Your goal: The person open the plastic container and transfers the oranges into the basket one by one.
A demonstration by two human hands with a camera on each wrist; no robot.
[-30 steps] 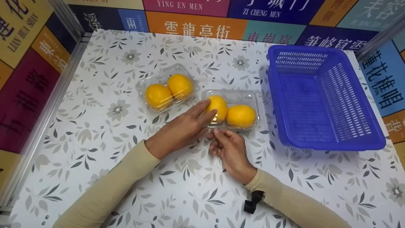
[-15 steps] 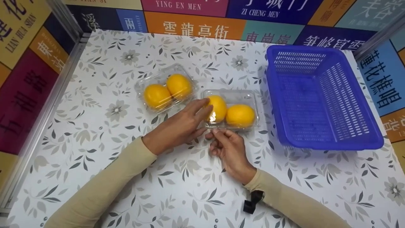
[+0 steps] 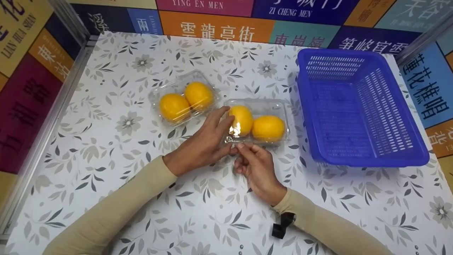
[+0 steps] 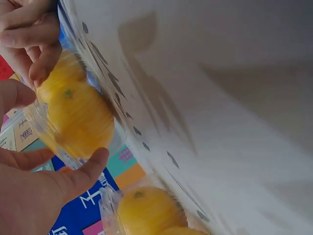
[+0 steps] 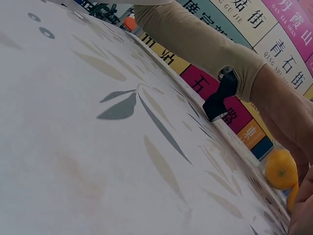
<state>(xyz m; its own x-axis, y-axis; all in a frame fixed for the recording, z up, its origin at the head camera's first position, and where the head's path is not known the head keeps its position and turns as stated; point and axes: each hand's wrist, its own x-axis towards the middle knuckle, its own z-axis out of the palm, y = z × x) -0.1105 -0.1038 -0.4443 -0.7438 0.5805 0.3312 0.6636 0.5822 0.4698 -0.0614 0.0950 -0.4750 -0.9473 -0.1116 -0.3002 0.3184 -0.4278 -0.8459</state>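
A clear plastic clamshell box (image 3: pixel 272 106) holding two oranges (image 3: pixel 268 128) lies mid-table in the head view. My left hand (image 3: pixel 200 147) spans its left end, with mostly straight fingers at the lid and the thumb near the front edge. At the front left corner, my right hand (image 3: pixel 258 170) pinches the box's edge between thumb and forefinger, its other fingers curled. The left wrist view shows a left fingertip (image 4: pixel 100 156) touching the plastic beside an orange (image 4: pixel 80 120). A second clamshell box (image 3: pixel 164 88) with two oranges (image 3: pixel 174 107) sits behind my left hand.
A blue plastic basket (image 3: pixel 354 161) with slotted walls stands on the right of the table, with nothing visible inside. The table has a white leaf-patterned cover (image 3: pixel 141 219). Colourful lettered panels (image 3: pixel 216 26) rise along the back and sides. A black strap (image 3: pixel 283 226) hangs from the right sleeve.
My left hand's fingers have shifted slightly left along the lid, and its thumb has come closer to the right fingertips. The right hand and both boxes stay nearly in place.
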